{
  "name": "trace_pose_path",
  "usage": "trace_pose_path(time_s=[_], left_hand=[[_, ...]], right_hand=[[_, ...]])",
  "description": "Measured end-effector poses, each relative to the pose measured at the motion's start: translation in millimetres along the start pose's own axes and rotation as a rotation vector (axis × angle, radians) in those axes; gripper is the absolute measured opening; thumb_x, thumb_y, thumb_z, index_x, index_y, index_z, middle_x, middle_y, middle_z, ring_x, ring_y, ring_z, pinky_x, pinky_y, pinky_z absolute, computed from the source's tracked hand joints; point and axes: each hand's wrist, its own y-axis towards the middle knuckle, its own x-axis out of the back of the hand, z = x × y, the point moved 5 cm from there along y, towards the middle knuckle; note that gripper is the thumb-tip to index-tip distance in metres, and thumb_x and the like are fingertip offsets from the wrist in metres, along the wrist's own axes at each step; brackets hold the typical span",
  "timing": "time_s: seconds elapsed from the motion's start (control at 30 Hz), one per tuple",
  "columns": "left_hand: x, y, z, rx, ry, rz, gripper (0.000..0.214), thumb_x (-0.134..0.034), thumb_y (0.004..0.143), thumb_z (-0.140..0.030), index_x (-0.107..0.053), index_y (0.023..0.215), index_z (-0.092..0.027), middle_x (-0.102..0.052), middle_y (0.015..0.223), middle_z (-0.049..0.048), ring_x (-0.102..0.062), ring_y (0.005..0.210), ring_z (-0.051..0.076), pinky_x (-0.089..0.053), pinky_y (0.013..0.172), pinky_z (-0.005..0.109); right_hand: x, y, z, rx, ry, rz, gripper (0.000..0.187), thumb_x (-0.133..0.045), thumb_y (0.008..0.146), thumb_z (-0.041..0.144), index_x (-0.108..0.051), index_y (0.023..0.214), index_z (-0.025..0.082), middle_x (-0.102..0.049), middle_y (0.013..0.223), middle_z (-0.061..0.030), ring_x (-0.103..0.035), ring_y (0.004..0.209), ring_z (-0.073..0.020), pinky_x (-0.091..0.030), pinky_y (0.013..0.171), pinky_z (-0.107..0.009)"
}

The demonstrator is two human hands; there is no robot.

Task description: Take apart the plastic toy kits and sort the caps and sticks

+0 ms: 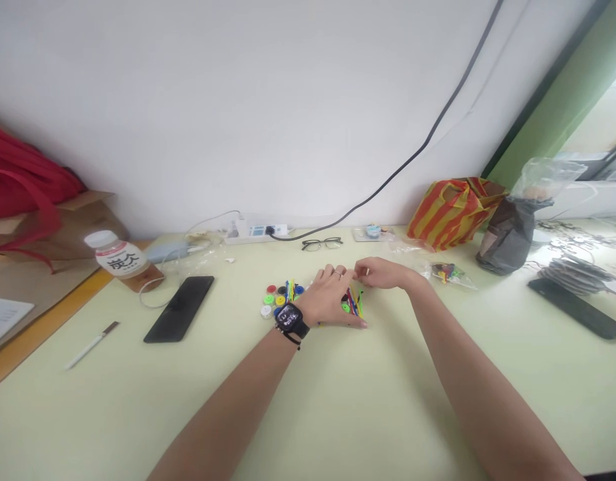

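Note:
My left hand (pixel 329 298), with a black smartwatch (pixel 291 321) at the wrist, reaches over a cluster of small colourful pieces, its thumb stretched out to the right. Round plastic discs (pixel 280 301) in red, green, yellow, blue, black and white show to the left of this hand. Thin coloured sticks (pixel 355 302) lie beside its fingers on the right, and more sticks (pixel 290 289) stand out among the discs. At the far right of the cluster is my right hand (pixel 381 273), its fingers curled into a pinch. Whatever is between those fingertips is hidden.
A black phone (pixel 180 309), a pen (pixel 92 345) and a drink bottle (pixel 123 259) are on the left. Behind the pieces are glasses (pixel 322 244) and a power strip (pixel 255 232). A bag of small parts (pixel 448 273), a striped bag (pixel 451 214) and another phone (pixel 578 308) sit right.

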Motion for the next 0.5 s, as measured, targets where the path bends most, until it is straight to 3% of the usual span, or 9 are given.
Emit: trace_pose_path(time_s=[0.17, 0.27, 0.5], left_hand=[[11.1, -3.1, 14.4, 0.063, -0.028, 0.054, 0.105, -0.080, 0.062, -0.076, -0.047, 0.147, -0.024, -0.062, 0.126, 0.0149, -0.047, 0.122, 0.041, -0.040, 0.101, 0.049], [14.3, -2.7, 18.8, 0.059, -0.045, 0.099, 0.089, -0.077, 0.068, -0.074, -0.058, 0.139, -0.025, -0.063, 0.126, 0.0128, -0.049, 0.121, 0.039, -0.042, 0.099, 0.045], [17.7, 1.0, 22.1, 0.028, -0.050, 0.100, 0.043, -0.068, 0.085, -0.058, -0.072, 0.114, -0.026, -0.067, 0.107, 0.0093, -0.056, 0.107, 0.032, -0.045, 0.092, 0.039]], right_hand=[[-1.9, -13.7, -6.6, -0.106, 0.083, 0.161, 0.023, -0.068, 0.076, 0.017, -0.063, 0.098, 0.020, -0.075, 0.085, -0.0050, -0.073, 0.071, -0.0196, -0.056, 0.067, -0.029], [-8.4, -13.7, -1.0, -0.112, 0.173, 0.221, 0.027, -0.073, 0.077, 0.021, -0.061, 0.101, 0.020, -0.076, 0.084, -0.0047, -0.075, 0.073, -0.0198, -0.059, 0.069, -0.029], [-18.3, 0.5, 14.3, -0.103, 0.076, 0.132, 0.028, -0.074, 0.084, 0.034, -0.052, 0.097, 0.022, -0.075, 0.079, -0.0039, -0.074, 0.070, -0.0195, -0.056, 0.065, -0.028]])
